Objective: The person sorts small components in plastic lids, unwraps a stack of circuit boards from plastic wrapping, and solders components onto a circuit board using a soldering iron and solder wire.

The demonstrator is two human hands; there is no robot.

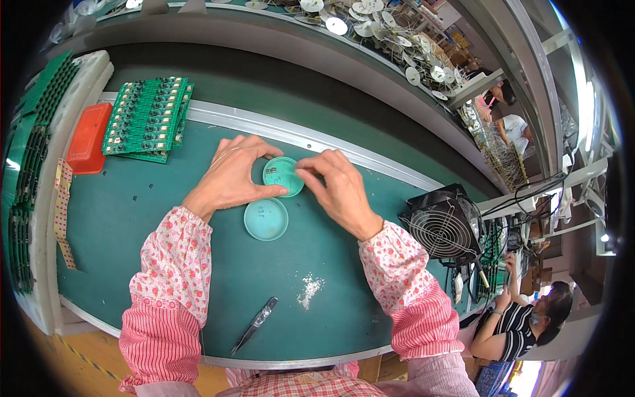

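Note:
My left hand (233,173) curves its thumb and fingers around a small round green dish (288,188), which has a few tiny dark parts inside. At the dish's right rim is my right hand (340,193), its fingers bent together; whatever the fingertips hold is too small or hidden to make out. A second round turquoise dish (266,225), with marks on its inside, lies just below the first. Toward the front edge of the green work mat rest a pair of dark tweezers (254,325) and a scatter of tiny white bits (308,290).
Stacked green circuit boards (147,118) lie at the back left beside a red plastic box (89,140). More boards stand in a white foam rack (49,264) at far left. A black fan (442,228) stands right. Behind runs a conveyor (370,135); a co-worker (522,324) sits right.

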